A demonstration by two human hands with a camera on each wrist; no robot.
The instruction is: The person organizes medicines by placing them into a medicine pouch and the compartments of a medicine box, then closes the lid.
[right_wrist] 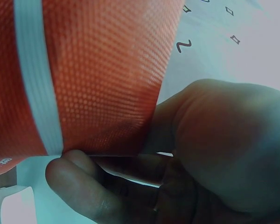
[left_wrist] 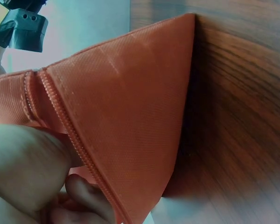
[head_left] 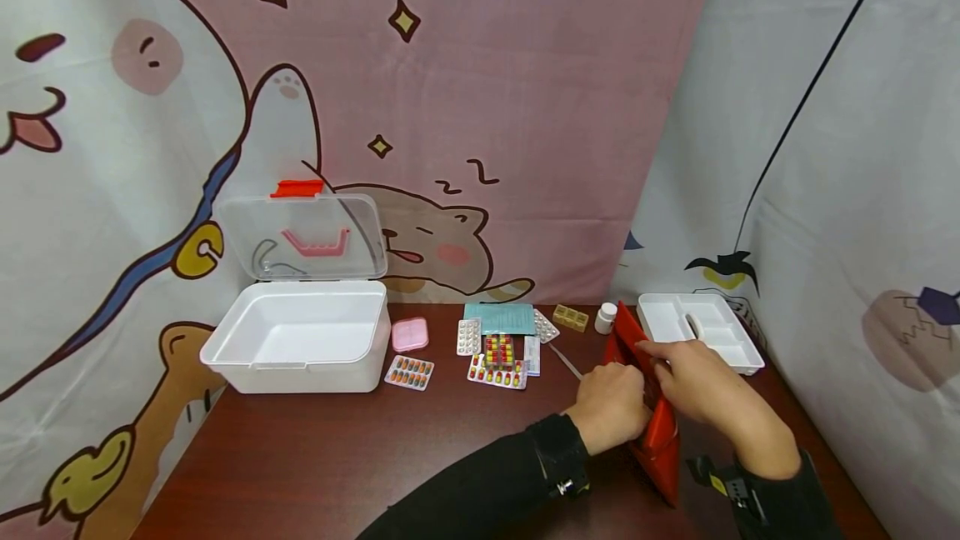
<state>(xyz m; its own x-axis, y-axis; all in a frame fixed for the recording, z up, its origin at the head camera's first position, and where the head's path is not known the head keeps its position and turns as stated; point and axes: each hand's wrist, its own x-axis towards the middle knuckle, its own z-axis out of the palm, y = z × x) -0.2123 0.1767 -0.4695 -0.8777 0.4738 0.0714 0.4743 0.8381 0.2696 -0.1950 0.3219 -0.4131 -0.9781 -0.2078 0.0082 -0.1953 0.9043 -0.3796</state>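
The left wrist view alone shows the red pouch (head_left: 663,448) with its zipper (left_wrist: 71,126) parted; the right wrist view alone, its pale band (right_wrist: 39,84). At the table's (head_left: 337,448) right, it stands edgewise, long axis running near-to-far. Both hands clamp it: left hand (head_left: 612,407) fingers curled at the opening, right hand (head_left: 701,382) pinching an edge. 1 white tray (head_left: 663,319) flanks its far end; open tabletop spreads leftward.

Head view faces forward-down; wrist views share the pouch (left_wrist: 123,98) close-up.
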